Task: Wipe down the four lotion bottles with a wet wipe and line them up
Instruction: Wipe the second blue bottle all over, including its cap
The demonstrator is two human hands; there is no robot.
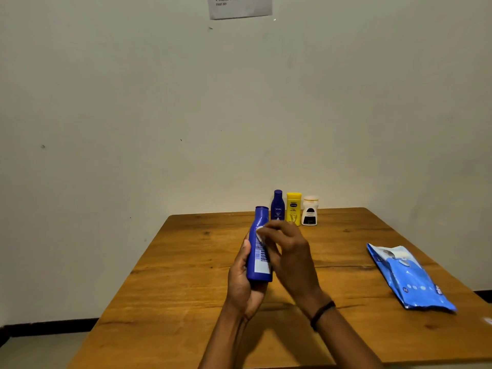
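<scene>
Above the middle of the wooden table (186,262), in the single head view, the left hand (241,280) has its fingers and thumb wrapped round the lower body of the tall blue bottle (258,270) and holds it clear of the wood. The bottle's long axis runs from its base at the palm up and away to its cap, which points toward the far wall. Its barcode side faces the camera. The right hand (291,258) lies just right of the bottle, bent fingers holding a wet wipe (259,231) against the upper body below the cap. Blur hides the exact finger placing. The wipe sits high on the axis, so the coming stroke probably runs down the length toward the left palm, and that hand would need to turn or shift the bottle to bare the covered part. At the far edge three bottles stand upright in a close row: a small blue bottle (278,206), a yellow bottle (293,209) and a white bottle (309,213). The free spot on the left end of that row lies straight beyond the held bottle and nearer the left hand. A blue wipe pack (410,278) lies well apart at the right.
</scene>
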